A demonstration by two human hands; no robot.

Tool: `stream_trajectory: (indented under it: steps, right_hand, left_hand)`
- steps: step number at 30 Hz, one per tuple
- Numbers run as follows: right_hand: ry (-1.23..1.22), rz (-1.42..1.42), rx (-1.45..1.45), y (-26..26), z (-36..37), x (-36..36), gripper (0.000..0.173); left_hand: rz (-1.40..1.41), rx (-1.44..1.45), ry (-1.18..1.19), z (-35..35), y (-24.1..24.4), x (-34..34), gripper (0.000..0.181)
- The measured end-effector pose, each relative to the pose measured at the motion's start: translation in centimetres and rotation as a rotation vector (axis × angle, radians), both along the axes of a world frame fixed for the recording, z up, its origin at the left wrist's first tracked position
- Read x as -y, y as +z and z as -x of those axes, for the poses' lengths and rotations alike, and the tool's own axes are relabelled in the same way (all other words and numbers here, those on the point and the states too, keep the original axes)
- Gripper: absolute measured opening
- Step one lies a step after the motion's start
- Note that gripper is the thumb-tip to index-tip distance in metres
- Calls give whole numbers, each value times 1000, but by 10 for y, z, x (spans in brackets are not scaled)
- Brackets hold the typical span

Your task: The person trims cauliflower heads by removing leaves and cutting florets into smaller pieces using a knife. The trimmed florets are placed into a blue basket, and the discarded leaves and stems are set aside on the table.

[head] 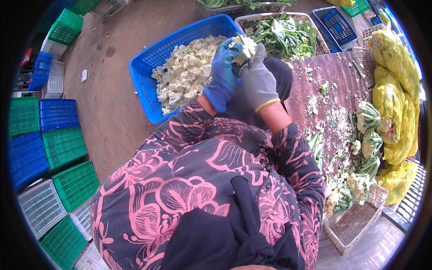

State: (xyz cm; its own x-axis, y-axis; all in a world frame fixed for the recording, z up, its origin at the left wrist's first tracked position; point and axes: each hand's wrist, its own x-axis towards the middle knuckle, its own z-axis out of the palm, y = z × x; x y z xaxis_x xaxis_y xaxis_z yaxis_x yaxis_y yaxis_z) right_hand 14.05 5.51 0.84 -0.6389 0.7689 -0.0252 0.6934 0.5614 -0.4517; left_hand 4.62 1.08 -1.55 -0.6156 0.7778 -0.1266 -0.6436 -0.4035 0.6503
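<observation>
A piece of cauliflower (245, 50) is held up over the right end of a blue plastic basket (140, 72). My left hand (225, 72), in a blue knit glove with a coated palm, grips it from the left. Against its right side presses my right hand (259, 79), in a grey glove with a yellow cuff, one digit pointing up and the other fingers curled. Something narrow and dark shows by the right fingers, too covered to identify. Cut cauliflower florets (189, 71) fill much of the basket.
Right of me, a reddish-brown board (303, 87) carries crumbs and untrimmed cauliflower heads (368, 118). Beyond it stand yellow mesh sacks (388, 111). A white crate (324, 44) of leaves (283, 35) is ahead; another white crate (357, 222) is lower right. Stacked crates (64, 148) line the left.
</observation>
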Motion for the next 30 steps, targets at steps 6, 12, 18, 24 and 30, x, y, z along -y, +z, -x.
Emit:
stream_trajectory:
  steps: [6,12,18,24,30]
  right_hand:
    - [60,542,-420,-48,31,-28,47]
    - [-45,436,-168,-34,47,-23,73]
    - [158,363,-252,-14,47,11,72]
    - [178,165,-42,-12,40,17,69]
    - [204,145,70,-29,49,18,71]
  left_hand:
    - [-5,47,51,44,-23,20,35]
    - [-150,332,-136,97,-46,49,34]
    - [-120,105,-171,97,-55,55,35]
    - [-125,108,-180,86,-65,40,34]
    - [55,115,-114,66,-62,37,34]
